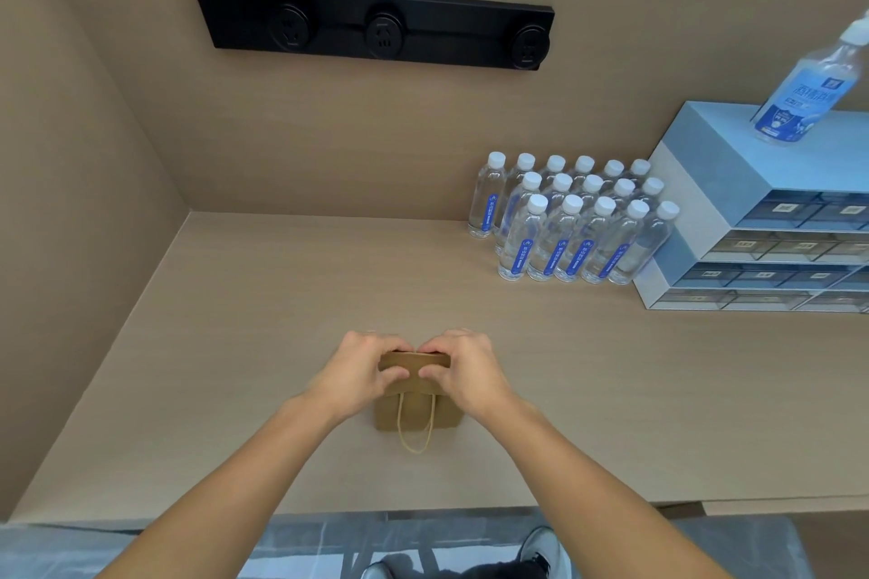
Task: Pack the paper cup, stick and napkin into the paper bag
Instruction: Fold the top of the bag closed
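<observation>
A small brown paper bag [416, 411] stands on the beige counter near its front edge, with a cord handle hanging down its near face. My left hand [359, 371] and my right hand [463, 369] both pinch the folded top of the bag, thumbs on the near side and fingers over the far side. The top edge looks pressed flat and closed. No paper cup, stick or napkin shows anywhere; the inside of the bag is hidden.
Several small water bottles [571, 221] stand grouped at the back right. A blue-and-white drawer unit [733, 202] sits at the far right with a sanitizer bottle [804, 85] on top. A black socket strip [376, 24] hangs on the back wall. The counter's front edge [329, 510] lies just behind my forearms.
</observation>
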### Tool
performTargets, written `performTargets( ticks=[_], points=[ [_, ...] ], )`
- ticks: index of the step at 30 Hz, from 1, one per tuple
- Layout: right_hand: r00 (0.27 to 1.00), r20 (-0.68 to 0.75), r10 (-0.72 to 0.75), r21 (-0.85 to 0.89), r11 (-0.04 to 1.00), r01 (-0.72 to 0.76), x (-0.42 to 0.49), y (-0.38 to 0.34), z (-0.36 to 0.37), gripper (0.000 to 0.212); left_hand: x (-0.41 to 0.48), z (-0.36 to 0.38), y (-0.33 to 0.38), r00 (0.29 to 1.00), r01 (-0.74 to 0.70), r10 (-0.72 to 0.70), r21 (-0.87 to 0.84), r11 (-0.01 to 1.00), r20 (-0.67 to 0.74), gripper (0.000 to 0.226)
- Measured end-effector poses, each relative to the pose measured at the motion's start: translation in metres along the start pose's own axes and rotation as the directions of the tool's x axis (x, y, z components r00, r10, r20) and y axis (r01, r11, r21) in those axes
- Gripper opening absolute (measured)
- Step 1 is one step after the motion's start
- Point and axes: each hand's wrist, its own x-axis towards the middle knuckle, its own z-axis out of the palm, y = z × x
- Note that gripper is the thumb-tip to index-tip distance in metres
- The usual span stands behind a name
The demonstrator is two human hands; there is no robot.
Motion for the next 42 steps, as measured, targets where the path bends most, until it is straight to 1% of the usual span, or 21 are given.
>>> performTargets(
  ticks=[2,4,8,10,14,17,19,22,25,30,34,37,39,42],
  points=[
    [0.999,-0.001,0.032,0.004,0.999,-0.032,-0.001,0.006,-0.004,0.017,0.001,-0.005,-0.003,0.998,0.052,-0.053,0.06,0.997,0.016,0.01],
    [0.999,-0.004,0.053,-0.001,0.999,-0.053,-0.005,0.012,-0.009,0.016,-0.001,-0.009,-0.008,0.995,0.102,-0.101,0.041,0.994,-0.019,0.005],
    [0.998,-0.017,0.062,0.0,0.998,-0.062,-0.011,0.022,-0.021,0.015,-0.007,-0.009,-0.015,0.989,0.117,-0.117,-0.003,0.993,-0.093,0.007],
    [0.994,-0.047,0.097,0.019,0.995,-0.096,-0.014,0.027,-0.027,0.011,-0.009,-0.007,-0.016,0.986,0.121,-0.123,-0.019,0.992,-0.112,0.007],
    [0.983,-0.066,0.174,0.08,0.982,-0.168,-0.017,0.035,-0.032,0.007,-0.005,-0.008,-0.014,0.989,0.116,-0.115,-0.003,0.993,-0.088,0.007],
    [0.981,-0.068,0.184,0.107,0.979,-0.176,-0.016,0.035,-0.031,0.005,0.001,-0.008,-0.008,0.997,0.073,-0.072,0.035,0.997,-0.03,0.011],
    [0.984,-0.074,0.163,0.103,0.982,-0.155,-0.014,0.032,-0.029,0.004,0.005,-0.004,0.0,0.999,0.039,-0.039,0.005,0.999,-0.007,0.013],
    [0.987,-0.097,0.131,0.074,0.99,-0.124,-0.012,0.028,-0.023,0.003,0.011,0.008,0.014,0.997,0.046,-0.049,-0.062,0.997,-0.053,0.013],
    [0.986,-0.082,0.146,0.035,0.989,-0.143,-0.008,0.027,-0.023,0.002,0.017,0.016,0.021,0.996,0.035,-0.04,-0.066,0.997,-0.085,0.01],
    [0.989,-0.037,0.142,0.057,0.989,-0.14,-0.004,0.027,-0.029,0.004,0.021,0.011,0.016,0.998,-0.035,0.032,-0.06,0.998,-0.045,0.008],
    [0.987,-0.073,0.146,0.078,0.987,-0.14,-0.001,0.032,-0.035,0.004,0.026,0.006,0.013,0.997,-0.048,0.045,-0.043,0.998,-0.069,0.012],
    [0.982,-0.09,0.169,0.083,0.983,-0.161,0.005,0.034,-0.038,0.004,0.034,0.0,0.011,0.997,-0.075,0.076,0.016,0.997,-0.028,0.017],
    [0.981,-0.095,0.169,0.082,0.983,-0.162,0.013,0.033,-0.041,0.004,0.042,-0.006,0.012,0.997,-0.072,0.072,0.03,0.997,-0.004,0.019],
    [0.982,-0.095,0.164,0.063,0.985,-0.158,0.028,0.029,-0.045,0.006,0.056,-0.019,0.012,0.999,-0.051,0.052,0.032,0.998,-0.013,0.02]
  ],
)
